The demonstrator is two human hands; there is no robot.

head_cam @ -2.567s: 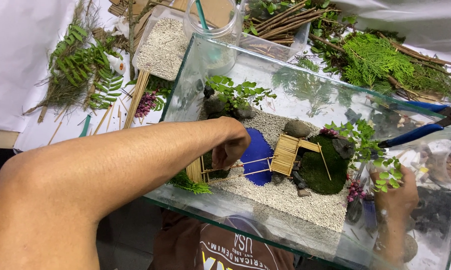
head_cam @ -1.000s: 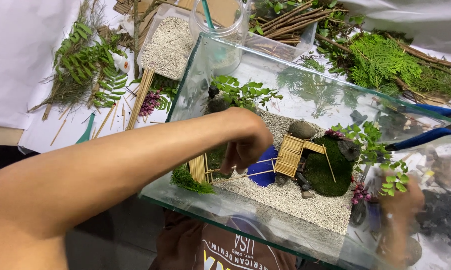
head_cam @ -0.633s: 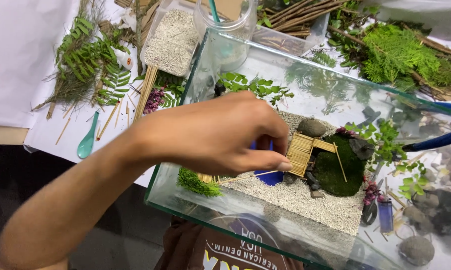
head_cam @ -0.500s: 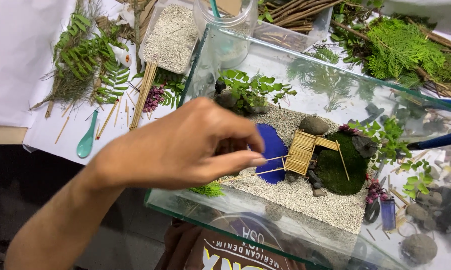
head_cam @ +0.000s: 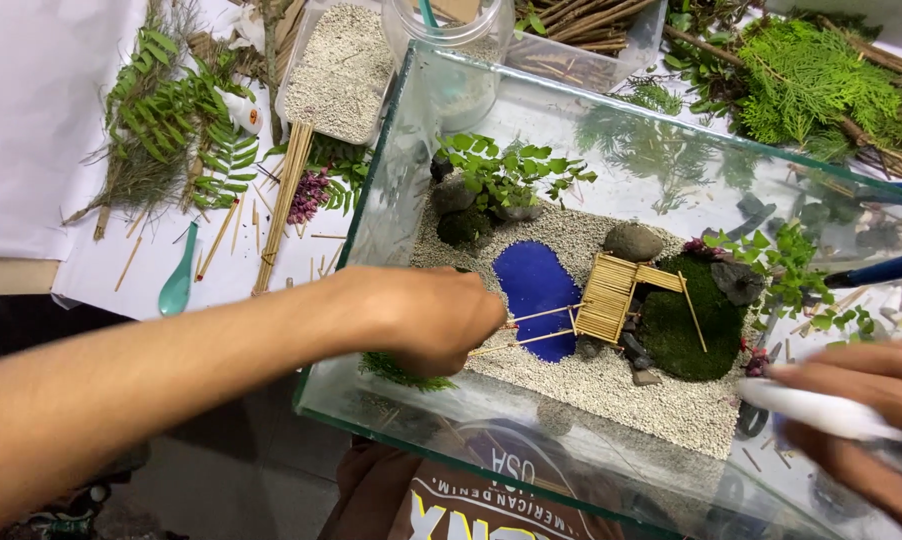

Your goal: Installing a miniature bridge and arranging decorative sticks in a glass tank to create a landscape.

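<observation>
My left hand (head_cam: 426, 320) reaches into a glass tank (head_cam: 391, 190) at its near left corner. Its fingers are pinched on two thin wooden sticks (head_cam: 536, 328) that run over a blue pond patch (head_cam: 536, 280) toward a small stick bridge (head_cam: 611, 295). The bridge leans on a dark moss mound (head_cam: 681, 325), all set on pale gravel (head_cam: 661, 405). A leafy plant (head_cam: 506, 170) and grey stones stand at the tank's back. My right hand (head_cam: 861, 430) is at the lower right, closed on a white tube-shaped object (head_cam: 816, 410).
Left of the tank lie fern fronds (head_cam: 171, 120), a teal spoon (head_cam: 178, 285), a bundle of long sticks (head_cam: 283, 210) and a tray of gravel (head_cam: 341, 70). Behind stand a clear jar (head_cam: 451, 30) and green foliage (head_cam: 801, 80). A blue-handled tool (head_cam: 886, 268) lies at right.
My left hand has drawn back from the bridge toward the tank's near left corner, still pinching the sticks. My right hand with the white object has come clearly into view at lower right.
</observation>
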